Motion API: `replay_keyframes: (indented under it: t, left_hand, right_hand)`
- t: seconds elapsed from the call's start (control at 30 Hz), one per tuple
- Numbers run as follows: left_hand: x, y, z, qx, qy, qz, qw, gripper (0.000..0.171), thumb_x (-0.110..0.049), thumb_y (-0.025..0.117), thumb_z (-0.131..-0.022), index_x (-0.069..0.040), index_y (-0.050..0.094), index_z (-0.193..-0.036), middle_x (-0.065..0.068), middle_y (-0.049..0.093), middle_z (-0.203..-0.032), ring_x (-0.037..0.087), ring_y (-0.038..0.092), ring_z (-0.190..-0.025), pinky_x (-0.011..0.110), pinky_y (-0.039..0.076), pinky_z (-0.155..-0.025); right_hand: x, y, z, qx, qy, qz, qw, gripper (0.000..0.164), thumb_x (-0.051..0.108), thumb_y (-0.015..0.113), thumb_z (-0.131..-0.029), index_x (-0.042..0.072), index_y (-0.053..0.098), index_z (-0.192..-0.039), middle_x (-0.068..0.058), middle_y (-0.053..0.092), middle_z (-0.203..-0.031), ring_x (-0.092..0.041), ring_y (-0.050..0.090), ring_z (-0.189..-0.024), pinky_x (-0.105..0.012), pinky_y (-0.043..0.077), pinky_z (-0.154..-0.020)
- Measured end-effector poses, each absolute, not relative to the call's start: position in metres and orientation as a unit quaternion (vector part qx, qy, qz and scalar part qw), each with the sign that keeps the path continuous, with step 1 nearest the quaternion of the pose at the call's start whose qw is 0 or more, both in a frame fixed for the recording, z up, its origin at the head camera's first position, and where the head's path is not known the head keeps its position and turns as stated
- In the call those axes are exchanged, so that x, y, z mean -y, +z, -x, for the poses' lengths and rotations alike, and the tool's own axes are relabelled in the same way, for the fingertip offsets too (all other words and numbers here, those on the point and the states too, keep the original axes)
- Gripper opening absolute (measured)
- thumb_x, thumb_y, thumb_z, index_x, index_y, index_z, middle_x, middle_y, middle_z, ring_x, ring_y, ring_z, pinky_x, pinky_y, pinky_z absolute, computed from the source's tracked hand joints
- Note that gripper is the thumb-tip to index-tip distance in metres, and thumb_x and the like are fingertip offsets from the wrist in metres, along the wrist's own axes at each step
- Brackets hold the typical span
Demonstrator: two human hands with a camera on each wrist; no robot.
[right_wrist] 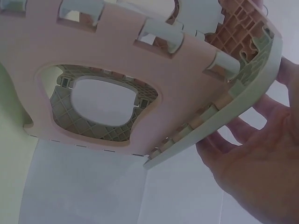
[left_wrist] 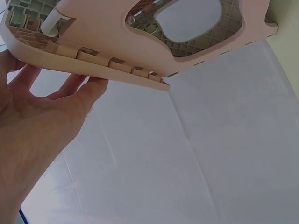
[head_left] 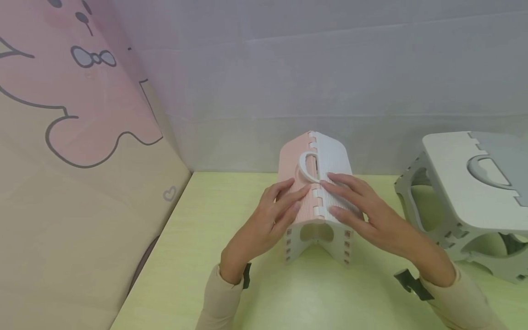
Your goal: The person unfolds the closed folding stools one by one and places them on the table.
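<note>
A pink and white folding stool (head_left: 333, 149) stands on the table, its two-part seat peaked like a roof along the hinge. A white loop handle (head_left: 304, 168) lies at the middle of the hinge. On the pink half rest the fingertips of my left hand (head_left: 264, 222). My right hand (head_left: 381, 220) touches the white half with its fingers spread. Seen from below in the left wrist view, the left fingers lie against the pink seat panel (left_wrist: 88, 67). In the right wrist view, the right fingers touch the pale seat panel (right_wrist: 233, 114), beside the pink leg frame (right_wrist: 112, 44).
A second folding stool (head_left: 458, 178), white and grey with its seat flat, stands at the right of the yellow-green table (head_left: 185, 284). Behind the table hangs a pale sheet (head_left: 255, 91). A printed cloth (head_left: 95, 206) with a pink animal figure covers the left side.
</note>
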State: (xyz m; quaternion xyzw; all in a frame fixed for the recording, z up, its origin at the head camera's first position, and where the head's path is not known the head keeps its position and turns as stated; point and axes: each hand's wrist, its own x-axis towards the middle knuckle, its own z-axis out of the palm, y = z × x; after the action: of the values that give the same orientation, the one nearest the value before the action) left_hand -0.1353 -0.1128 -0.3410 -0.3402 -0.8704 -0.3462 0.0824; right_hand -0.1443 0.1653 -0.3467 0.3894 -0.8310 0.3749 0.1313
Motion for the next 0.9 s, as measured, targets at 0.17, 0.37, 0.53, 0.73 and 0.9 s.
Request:
replay_keyframes:
  t: [0.17, 0.37, 0.53, 0.73, 0.9]
  left_hand:
    - [0.1126, -0.3409, 0.1358, 0.869, -0.345, 0.344, 0.085, 0.042, -0.020, 0.050, -0.109, -0.019, 0.053, -0.152, 0.015, 0.035, -0.157, 0.026, 0.034, -0.146, 0.045, 0.041, -0.114]
    - [0.1123, -0.3424, 0.1372, 0.869, -0.339, 0.348, 0.090, 0.042, -0.019, 0.050, -0.110, -0.018, 0.053, -0.151, 0.016, 0.036, -0.156, 0.027, 0.033, -0.146, 0.045, 0.040, -0.115]
    - [0.1123, -0.3429, 0.1371, 0.871, -0.341, 0.343, 0.084, 0.042, -0.020, 0.049, -0.110, -0.018, 0.053, -0.151, 0.015, 0.035, -0.157, 0.027, 0.031, -0.148, 0.046, 0.039, -0.116]
    - [0.1117, -0.3421, 0.1372, 0.872, -0.343, 0.342, 0.077, 0.042, -0.020, 0.049, -0.110, -0.017, 0.053, -0.151, 0.016, 0.034, -0.158, 0.027, 0.029, -0.149, 0.047, 0.038, -0.117]
    - [0.1118, -0.3425, 0.1374, 0.874, -0.338, 0.340, 0.077, 0.042, -0.021, 0.048, -0.110, -0.018, 0.053, -0.152, 0.016, 0.033, -0.158, 0.027, 0.028, -0.149, 0.047, 0.037, -0.117]
  right_hand:
    - [-0.1655, -0.3466, 0.1447, 0.832, 0.370, -0.391, 0.132, 0.062, 0.004, 0.067, -0.097, 0.014, 0.047, -0.155, -0.011, 0.040, -0.159, -0.028, 0.038, -0.142, -0.018, 0.033, -0.109]
    - [-0.1654, -0.3465, 0.1446, 0.834, 0.369, -0.388, 0.128, 0.061, 0.005, 0.066, -0.098, 0.015, 0.046, -0.155, -0.011, 0.039, -0.159, -0.027, 0.038, -0.141, -0.022, 0.037, -0.107]
    - [-0.1654, -0.3473, 0.1449, 0.835, 0.368, -0.388, 0.129, 0.061, 0.005, 0.066, -0.098, 0.015, 0.046, -0.155, -0.011, 0.039, -0.159, -0.028, 0.038, -0.142, -0.021, 0.034, -0.110]
    - [-0.1658, -0.3489, 0.1461, 0.833, 0.367, -0.392, 0.130, 0.062, 0.005, 0.066, -0.098, 0.014, 0.046, -0.155, -0.011, 0.039, -0.159, -0.030, 0.036, -0.143, -0.018, 0.027, -0.113]
    - [-0.1658, -0.3491, 0.1463, 0.831, 0.369, -0.395, 0.132, 0.062, 0.005, 0.067, -0.097, 0.014, 0.047, -0.155, -0.012, 0.039, -0.159, -0.030, 0.036, -0.142, -0.017, 0.028, -0.112]
